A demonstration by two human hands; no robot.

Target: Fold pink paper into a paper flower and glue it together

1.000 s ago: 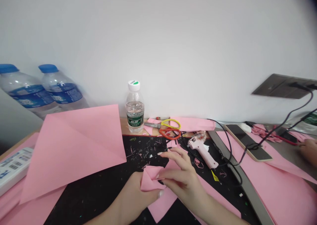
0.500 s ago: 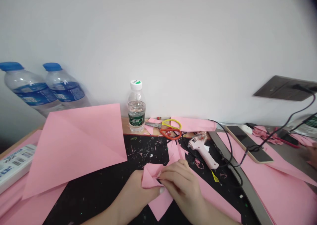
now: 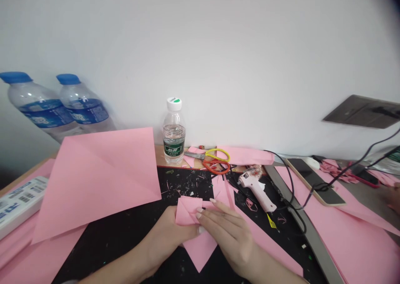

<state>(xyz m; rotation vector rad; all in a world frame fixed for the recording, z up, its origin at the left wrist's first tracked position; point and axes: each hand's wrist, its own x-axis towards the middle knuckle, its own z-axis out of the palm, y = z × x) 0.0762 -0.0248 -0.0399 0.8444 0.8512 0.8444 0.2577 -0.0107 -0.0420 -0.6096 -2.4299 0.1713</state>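
Note:
A folded piece of pink paper (image 3: 201, 246) is between my hands, its pointed corner hanging toward me. My left hand (image 3: 171, 230) grips its left side, the thumb across the front near the lower edge of the folds. My right hand (image 3: 229, 234) lies over the right part with its fingers stretched out, the fingertips resting on the folded layers. Its thumb is hidden. Beyond my hands lies a pink and white glue gun (image 3: 258, 190). Scissors (image 3: 215, 159) with one yellow and one orange-red handle loop rest near the wall.
A water bottle (image 3: 174, 134) stands by the wall. Two larger blue-capped bottles (image 3: 83, 105) are at the left, behind a big pink sheet (image 3: 106, 180). A white box (image 3: 21, 205) lies at far left. On the right are a phone (image 3: 315, 182), black cables and another person's hand (image 3: 394, 195).
My right hand's fingers have gone from a bent pinch at the fold to lying stretched over it. The paper's upper flap now looks flatter, and both hands sit slightly higher in view.

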